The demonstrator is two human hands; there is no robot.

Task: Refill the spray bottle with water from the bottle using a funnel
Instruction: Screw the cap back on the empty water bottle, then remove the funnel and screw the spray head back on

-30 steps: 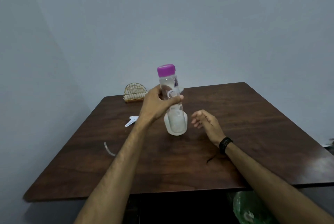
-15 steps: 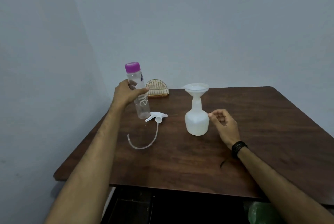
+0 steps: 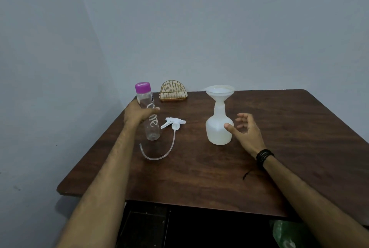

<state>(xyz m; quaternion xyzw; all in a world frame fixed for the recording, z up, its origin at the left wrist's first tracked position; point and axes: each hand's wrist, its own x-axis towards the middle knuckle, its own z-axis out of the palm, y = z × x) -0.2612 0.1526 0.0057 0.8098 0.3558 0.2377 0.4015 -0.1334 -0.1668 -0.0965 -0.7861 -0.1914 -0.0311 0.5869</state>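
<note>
Left hand (image 3: pixel 137 113) grips the capped water bottle (image 3: pixel 148 113) upright, right hand (image 3: pixel 246 130) hovers loose-fingered and empty beside the spray bottle (image 3: pixel 219 127) with funnel (image 3: pixel 219 92) seated, so uncapping looks next.

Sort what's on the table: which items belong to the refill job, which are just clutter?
For the job:
- water bottle, purple cap on, held by left hand
- spray bottle
- funnel, seated in its neck
- spray head with tube, lying on table

Lying about:
- wire holder
- green bag under the table
</note>
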